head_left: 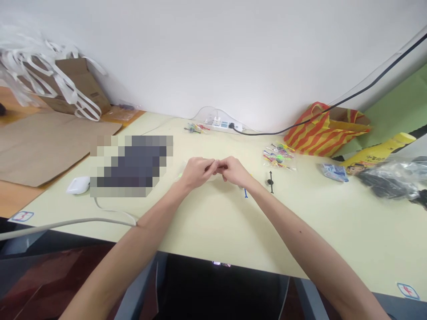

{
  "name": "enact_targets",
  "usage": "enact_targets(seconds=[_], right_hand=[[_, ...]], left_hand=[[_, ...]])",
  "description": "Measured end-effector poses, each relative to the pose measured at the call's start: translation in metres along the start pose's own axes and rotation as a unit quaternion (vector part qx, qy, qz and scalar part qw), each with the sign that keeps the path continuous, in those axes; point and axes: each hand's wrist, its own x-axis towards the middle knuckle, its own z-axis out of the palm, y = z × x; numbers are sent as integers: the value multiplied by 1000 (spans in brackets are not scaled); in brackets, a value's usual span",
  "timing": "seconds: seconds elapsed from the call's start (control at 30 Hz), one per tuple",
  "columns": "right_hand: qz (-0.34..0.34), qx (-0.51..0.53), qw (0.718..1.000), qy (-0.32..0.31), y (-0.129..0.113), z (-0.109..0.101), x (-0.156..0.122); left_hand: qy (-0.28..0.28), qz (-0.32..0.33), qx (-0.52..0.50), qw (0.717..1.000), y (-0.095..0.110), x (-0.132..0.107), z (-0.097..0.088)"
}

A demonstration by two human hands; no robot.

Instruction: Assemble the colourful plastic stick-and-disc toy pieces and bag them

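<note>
Pale counter [216, 231] fronts white wall [200, 58]. Left hand [199, 171] and right hand [233, 171] meet, fingers [211, 168] pinched, on what I cannot tell. Beside the latter, the blue arrow [246, 193] seems light, stiff, best taken midshaft.

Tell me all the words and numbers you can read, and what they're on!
None can be read for sure.
Left corner sticker: red mark, unclear.
Right corner sticker: red mark, unclear.
Yellow package: dark lettering, too blurred.
Cardboard box: printing, too small.
Power strip: blue labels, too small.
Blue-and-white packet: markings, too blurred.
</note>
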Motion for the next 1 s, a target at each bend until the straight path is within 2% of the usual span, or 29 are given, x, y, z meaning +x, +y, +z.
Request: enact_targets(seconds=[0.13,0.23,0.47,0.67,0.8,0.9,1.0], right_hand=[[37,48,998,15,-2,0,-1],[36,31,999,23,-4,5,0],[22,49,998,-46,3,21,7],[12,-71,997,42,15,33,20],[36,-84,994,57,16,42,23],[37,-75,996,39,9,38,19],[32,-35,999,-2,-3,14,2]], left_hand=[[13,8,12,1000,2,0,0],[12,17,15,1000,4,1,1],[5,11,20,1000,4,1,1],[-5,9,11,1000,4,1,1],[-10,13,-1,1000,5,1,2],[-16,0,-10,1000,4,0,2],[-24,-20,-31,999,1,0,1]])
